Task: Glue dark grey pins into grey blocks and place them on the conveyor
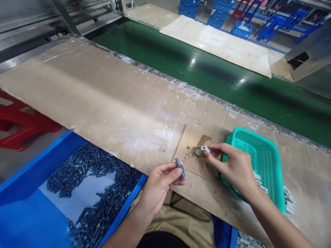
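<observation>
My left hand pinches a small dark blue-grey plastic part, rod-shaped at its upper end, near the table's front edge. Between the thumb and fingers of my right hand is a small white hollow rectangular piece. That piece is held beside a round shallow cap with something pale inside; I cannot tell if they touch. Under the cap lies a cardboard sheet with a dark wet stain and small crumbs. A green perforated basket with white pieces in it stands right of my right hand.
A blue bin at the lower left holds many dark parts. Loose white pieces lie right of the basket. Beyond the table runs a green conveyor belt. A red stool stands at the left.
</observation>
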Tool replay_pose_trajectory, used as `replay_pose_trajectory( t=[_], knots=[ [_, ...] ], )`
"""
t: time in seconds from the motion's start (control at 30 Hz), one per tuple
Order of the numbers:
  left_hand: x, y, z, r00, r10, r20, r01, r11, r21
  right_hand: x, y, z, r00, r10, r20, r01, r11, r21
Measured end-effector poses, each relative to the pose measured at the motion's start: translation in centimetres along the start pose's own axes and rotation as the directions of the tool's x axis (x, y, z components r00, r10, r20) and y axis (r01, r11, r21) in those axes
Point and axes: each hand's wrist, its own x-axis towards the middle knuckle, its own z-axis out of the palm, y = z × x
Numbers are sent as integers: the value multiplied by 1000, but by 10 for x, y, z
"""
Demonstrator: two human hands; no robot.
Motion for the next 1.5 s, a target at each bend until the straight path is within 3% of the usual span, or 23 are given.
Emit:
replay_pose_trajectory(
  t=[0.23, 0.53, 0.6, 0.7, 0.8, 0.9, 1.0, 1.3, 1.5],
  knots=[
    [1, 3, -6, 1000, 17, 10, -18, 999, 28, -3, -1, 3, 996, -91, 14, 92, 991, -94],
    [3, 4, -9, 1000, 2, 23, -3, 998, 68, -3, -2, 6, 994, -108, 30, 111, 986, -125],
    [4, 3, -7, 1000, -4, 7, 3, 998, 70, -3, -3, 3, 998, -55, 24, 57, 995, -83],
    [7, -1, -1, 999, 14, -35, -12, 998, 61, -3, -7, -4, 986, 167, 19, -168, 980, 103],
    [12, -7, 8, 998, 50, -44, -49, 999, 22, -6, -12, -12, 922, 367, 128, -386, 834, 394],
    [14, -11, 19, 999, 46, -26, -47, 998, -29, -13, -20, -20, 887, 373, 272, -461, 690, 557],
    [14, -13, 27, 1000, 22, -19, -23, 998, -61, -20, -27, -23, 887, 343, 309, -461, 644, 610],
    [15, -18, 31, 996, 79, 49, -78, 996, -35, -25, -37, -27, 887, 350, 301, -462, 667, 584],
    [11, -11, 31, 985, 160, 68, -170, 968, 184, -25, -40, -32, 906, 297, 303, -416, 759, 500]
  ],
)
